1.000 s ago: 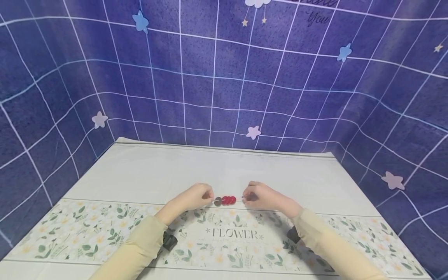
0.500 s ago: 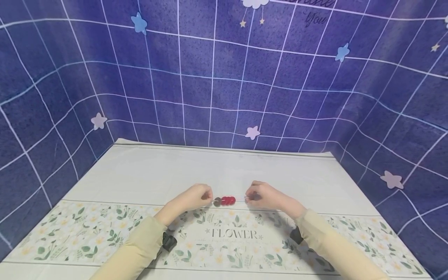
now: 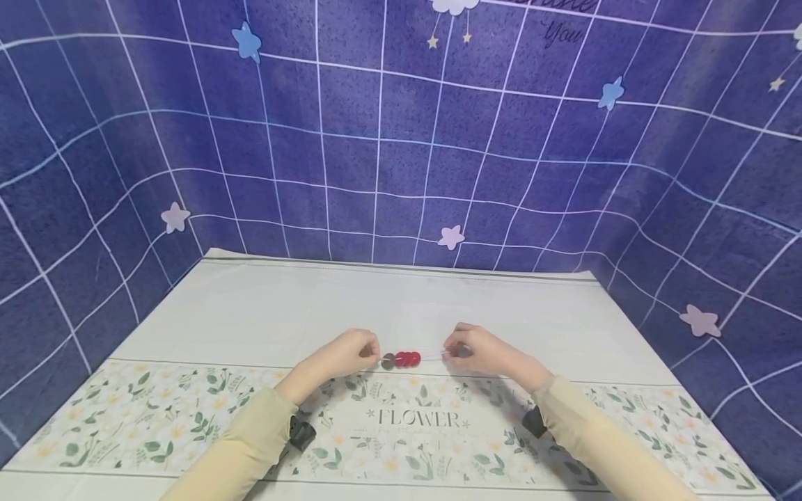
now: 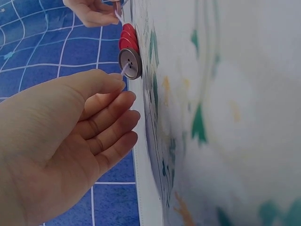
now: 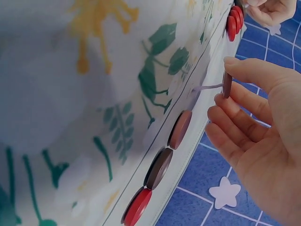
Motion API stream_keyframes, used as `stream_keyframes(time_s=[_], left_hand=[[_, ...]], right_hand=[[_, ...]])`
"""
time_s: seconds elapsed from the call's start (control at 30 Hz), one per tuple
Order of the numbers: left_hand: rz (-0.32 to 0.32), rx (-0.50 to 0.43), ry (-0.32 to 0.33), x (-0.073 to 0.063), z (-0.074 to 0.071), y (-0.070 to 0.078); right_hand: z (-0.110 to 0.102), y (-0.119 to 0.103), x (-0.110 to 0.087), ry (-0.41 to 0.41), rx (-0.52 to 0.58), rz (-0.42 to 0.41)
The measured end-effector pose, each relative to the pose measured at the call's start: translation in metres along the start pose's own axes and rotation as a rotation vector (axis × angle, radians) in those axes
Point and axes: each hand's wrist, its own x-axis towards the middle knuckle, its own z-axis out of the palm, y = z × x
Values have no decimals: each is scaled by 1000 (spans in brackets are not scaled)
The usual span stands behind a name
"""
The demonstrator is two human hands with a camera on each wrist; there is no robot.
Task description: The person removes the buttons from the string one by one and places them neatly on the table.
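Observation:
My left hand (image 3: 349, 351) pinches a thin pale string (image 4: 124, 70) between thumb and index finger, just beside a brown four-hole button (image 4: 130, 63) that hangs on it. Against that button stand three red buttons (image 3: 409, 359), stacked along the same string. My right hand (image 3: 479, 351) grips another brown button (image 5: 227, 84) on edge between thumb and fingers, a little way right of the red ones. A pale string end (image 5: 207, 87) juts from this button towards the table side. The remaining right fingers are loosely bent.
Below my right hand, a reddish-brown button (image 5: 180, 129), a dark brown button (image 5: 159, 168) and a red button (image 5: 137, 207) lie in a row on the tablecloth (image 3: 282, 299). A blue gridded curtain (image 3: 351, 153) stands behind and at both sides.
My right hand has shifted slightly to the right, away from the red buttons, widening the stretch of string between. My left hand has stayed almost in place.

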Motion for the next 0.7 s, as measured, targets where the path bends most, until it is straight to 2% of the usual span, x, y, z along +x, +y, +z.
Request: stream_keyframes(time_s=[0.23, 0.7], left_hand=[[-22, 12, 0, 0, 1, 0], [20, -11, 8, -3, -1, 0]], right_hand=[[0, 4, -3, 13, -24, 3], [-2, 7, -12, 23, -1, 19]])
